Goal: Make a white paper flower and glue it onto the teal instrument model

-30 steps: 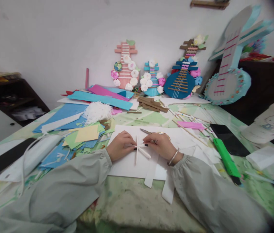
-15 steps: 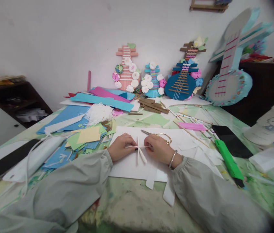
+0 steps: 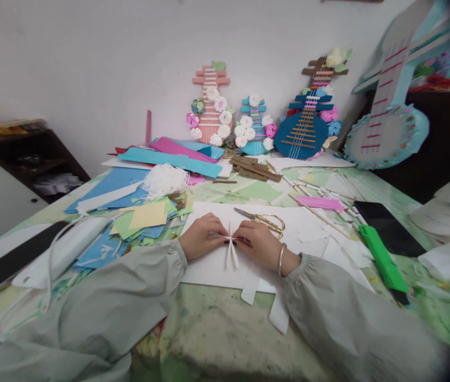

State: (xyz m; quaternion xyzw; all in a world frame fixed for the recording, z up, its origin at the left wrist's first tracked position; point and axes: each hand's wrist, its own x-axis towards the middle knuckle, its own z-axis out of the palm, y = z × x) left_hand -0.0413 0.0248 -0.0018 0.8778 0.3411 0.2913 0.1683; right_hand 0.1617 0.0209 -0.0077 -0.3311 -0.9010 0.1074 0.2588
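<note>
My left hand and my right hand meet over a white sheet. Their fingertips pinch a white folded paper piece from either side. Its thin folds fan out toward me, and a narrow part sticks up between the hands; the centre is partly covered by fingers. Just beyond my right hand, gold-handled scissors lie on the sheet, blades pointing left. Two white paper strips hang past the sheet's near edge, close to my right wrist.
Coloured paper scraps and a tangle of white string lie left. A green cutter and a black phone are right. Flower-decorated paper lutes lean on the wall. Another phone rests far left.
My two hands have come closer together around the paper piece, its folds now nearer each other. The whole view has shifted slightly.
</note>
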